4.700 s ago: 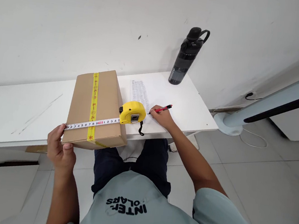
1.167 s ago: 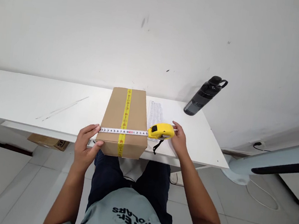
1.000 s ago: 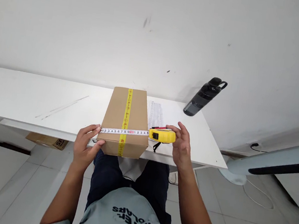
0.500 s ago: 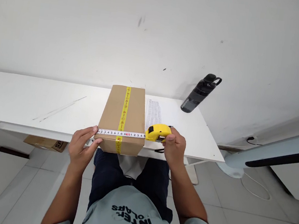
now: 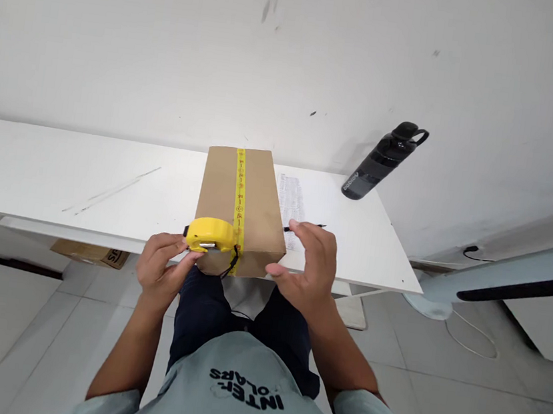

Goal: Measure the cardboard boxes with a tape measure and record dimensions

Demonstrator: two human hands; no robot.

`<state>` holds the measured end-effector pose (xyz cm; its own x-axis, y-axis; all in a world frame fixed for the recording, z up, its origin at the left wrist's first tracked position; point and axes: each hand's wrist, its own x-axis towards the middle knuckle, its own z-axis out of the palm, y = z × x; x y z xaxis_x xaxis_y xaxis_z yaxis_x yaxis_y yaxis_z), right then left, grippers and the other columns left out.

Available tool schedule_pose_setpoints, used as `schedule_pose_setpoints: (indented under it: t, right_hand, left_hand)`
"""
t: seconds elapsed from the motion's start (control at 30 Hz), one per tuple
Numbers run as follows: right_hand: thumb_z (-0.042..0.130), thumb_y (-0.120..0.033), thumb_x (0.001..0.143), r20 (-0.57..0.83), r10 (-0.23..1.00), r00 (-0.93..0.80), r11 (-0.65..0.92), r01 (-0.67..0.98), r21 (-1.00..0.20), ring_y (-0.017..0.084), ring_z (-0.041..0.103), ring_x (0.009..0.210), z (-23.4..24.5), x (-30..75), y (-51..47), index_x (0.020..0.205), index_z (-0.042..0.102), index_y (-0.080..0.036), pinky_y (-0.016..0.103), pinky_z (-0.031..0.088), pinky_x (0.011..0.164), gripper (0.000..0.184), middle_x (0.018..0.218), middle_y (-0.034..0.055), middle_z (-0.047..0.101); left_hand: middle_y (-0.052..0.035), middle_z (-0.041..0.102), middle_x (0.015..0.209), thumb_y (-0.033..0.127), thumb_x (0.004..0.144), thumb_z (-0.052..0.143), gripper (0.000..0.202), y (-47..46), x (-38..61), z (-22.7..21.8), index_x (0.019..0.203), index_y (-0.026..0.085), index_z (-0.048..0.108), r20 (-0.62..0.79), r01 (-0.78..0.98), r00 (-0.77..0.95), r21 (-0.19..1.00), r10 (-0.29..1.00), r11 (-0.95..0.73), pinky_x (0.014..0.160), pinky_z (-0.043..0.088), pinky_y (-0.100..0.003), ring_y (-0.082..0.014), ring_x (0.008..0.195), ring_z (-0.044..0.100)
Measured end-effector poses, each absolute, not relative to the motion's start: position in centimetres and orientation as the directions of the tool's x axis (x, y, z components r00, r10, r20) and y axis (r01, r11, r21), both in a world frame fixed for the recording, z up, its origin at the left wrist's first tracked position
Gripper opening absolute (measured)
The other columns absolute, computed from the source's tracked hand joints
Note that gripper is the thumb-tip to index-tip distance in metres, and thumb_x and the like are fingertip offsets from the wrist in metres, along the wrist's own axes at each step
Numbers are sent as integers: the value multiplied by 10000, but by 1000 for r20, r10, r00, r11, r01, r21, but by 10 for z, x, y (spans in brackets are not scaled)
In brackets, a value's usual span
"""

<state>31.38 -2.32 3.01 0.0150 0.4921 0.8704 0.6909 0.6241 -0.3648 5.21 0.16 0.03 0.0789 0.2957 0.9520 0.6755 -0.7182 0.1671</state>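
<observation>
Tape measure, in the head view, is at the near left corner of the box; whether it rests on the cardboard I cannot tell. Left hand has thumb and fingers pinched on the yellow case's left end, its black strap hanging by the box front. Right hand is just beside the near right corner, thumb and fingers spread apart. Behind its fingers lies a pen, partly hidden, near the printed paper. Bottle stands farther back on the white table.
</observation>
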Motion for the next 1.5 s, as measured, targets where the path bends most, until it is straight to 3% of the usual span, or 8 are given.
schedule_pose_setpoints:
  t: [0.13, 0.37, 0.57, 0.77, 1.03, 1.2, 1.43, 1.5]
  right_hand:
    - [574, -647, 938, 775, 558, -296, 729, 621, -288, 350, 600, 1261, 64, 287, -22, 1517, 381, -243, 522, 457, 1048, 731, 1346, 159, 664]
    - [548, -387, 1029, 628, 638, -445, 761, 488, -427, 259, 689, 1113, 68, 282, -4, 1456, 466, -289, 552, 406, 1137, 446, 1260, 73, 736]
    - [659, -372, 966, 567, 780, -267, 621, 445, -645, 283, 626, 1288, 52, 359, -4, 1480, 516, -336, 508, 495, 1097, 535, 1404, 73, 668]
    - [795, -395, 854, 437, 899, 36, 402, 328, -855, 277, 578, 1365, 20, 417, -4, 1400, 621, -340, 514, 433, 1186, 575, 1455, 42, 635]
    - [786, -383, 859, 466, 883, 52, 442, 237, -865, 257, 617, 1290, 15, 409, -7, 1420, 603, -345, 476, 492, 1129, 592, 1394, 45, 658]
    - [773, -394, 870, 488, 863, 132, 469, 147, -871, 219, 696, 1029, 13, 397, -10, 1473, 517, -320, 427, 589, 965, 659, 1179, 54, 715]
    - [797, -406, 842, 520, 829, 208, 493, 169, -854, 247, 653, 1166, 8, 392, -6, 1369, 607, -320, 458, 556, 1042, 567, 1295, 68, 662]
    - [795, -386, 847, 535, 818, 212, 508, 171, -844, 245, 652, 1161, 9, 392, -6, 1369, 613, -329, 461, 558, 1038, 556, 1275, 63, 673]
  left_hand:
    - [-63, 733, 951, 151, 763, 857, 332, 0, 51, 3, 1033, 192, 668, 942, 655, 164, 117, 292, -747, 758, 582, -322, -180, 865, 704]
    - [-38, 766, 969, 185, 804, 825, 376, 2, 52, 4, 1136, 262, 665, 916, 677, 255, 60, 309, -734, 805, 572, -345, -184, 874, 719]
    - [-59, 777, 963, 209, 893, 728, 324, 16, 59, -9, 1204, 245, 645, 915, 657, 247, 82, 318, -749, 827, 566, -353, -195, 875, 726]
    - [-69, 769, 989, 203, 887, 720, 341, 23, 58, -16, 1218, 253, 656, 923, 665, 213, 104, 321, -740, 845, 569, -361, -210, 909, 721]
    - [-71, 750, 1038, 193, 894, 703, 309, 21, 63, -15, 1196, 252, 672, 929, 691, 164, 132, 333, -710, 845, 575, -347, -201, 939, 720]
    - [-69, 736, 1046, 159, 889, 703, 338, 15, 65, -11, 1213, 251, 672, 917, 685, 157, 165, 366, -710, 863, 577, -349, -195, 958, 712]
    - [-52, 737, 1076, 154, 894, 711, 227, 16, 71, 3, 1098, 250, 734, 877, 648, 47, 337, 478, -683, 914, 588, -383, -190, 989, 714]
    - [-46, 740, 1051, 147, 885, 722, 227, 16, 69, 7, 1083, 255, 737, 890, 648, 63, 307, 451, -696, 884, 597, -372, -185, 963, 719]
